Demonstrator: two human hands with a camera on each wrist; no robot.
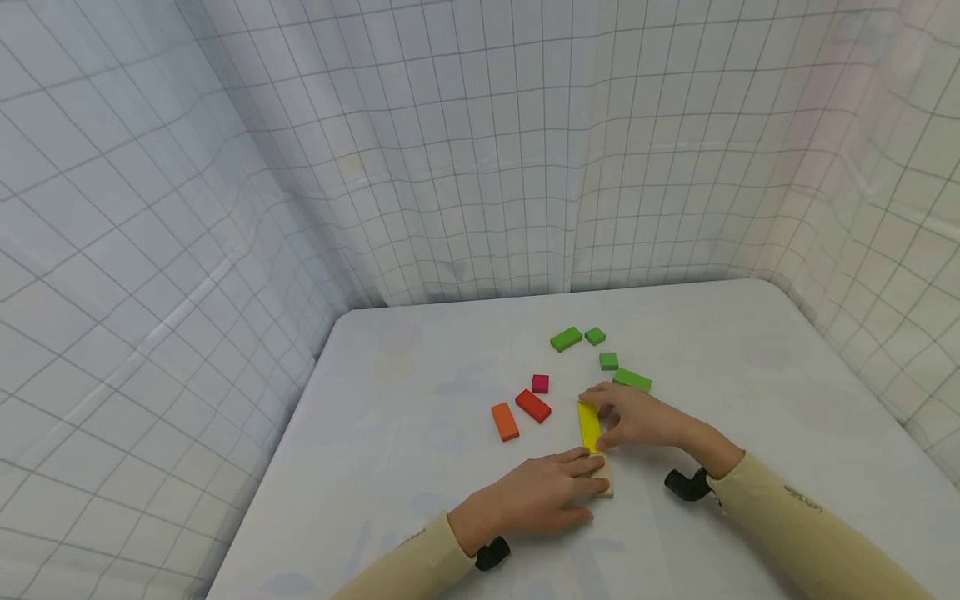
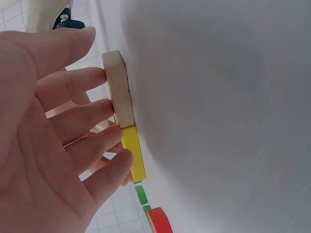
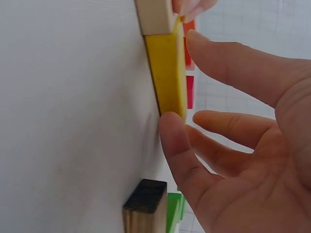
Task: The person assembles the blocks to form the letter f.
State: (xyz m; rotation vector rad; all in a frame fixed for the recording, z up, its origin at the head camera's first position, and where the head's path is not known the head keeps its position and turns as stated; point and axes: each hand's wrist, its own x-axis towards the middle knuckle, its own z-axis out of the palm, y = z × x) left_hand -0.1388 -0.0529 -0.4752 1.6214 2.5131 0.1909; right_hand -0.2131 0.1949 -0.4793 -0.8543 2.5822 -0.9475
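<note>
On the white table, a yellow block (image 1: pixel 590 425) lies end to end with a plain wooden block (image 2: pixel 119 90). My left hand (image 1: pixel 551 492) rests its extended fingertips on the wooden block, palm down. My right hand (image 1: pixel 633 417) spans the yellow block: its thumb (image 3: pixel 214 58) is by the end that meets the wood, and a fingertip (image 3: pixel 174 128) is at the far end. In the right wrist view the two blocks touch, their sides nearly in line.
Left of the yellow block lie an orange block (image 1: pixel 505 422), a red block (image 1: pixel 533 406) and a small crimson block (image 1: pixel 540 383). Several green blocks lie farther back, among them a long one (image 1: pixel 566 339) and a square one (image 1: pixel 608 361). Gridded white curtains (image 1: pixel 480 167) surround the table.
</note>
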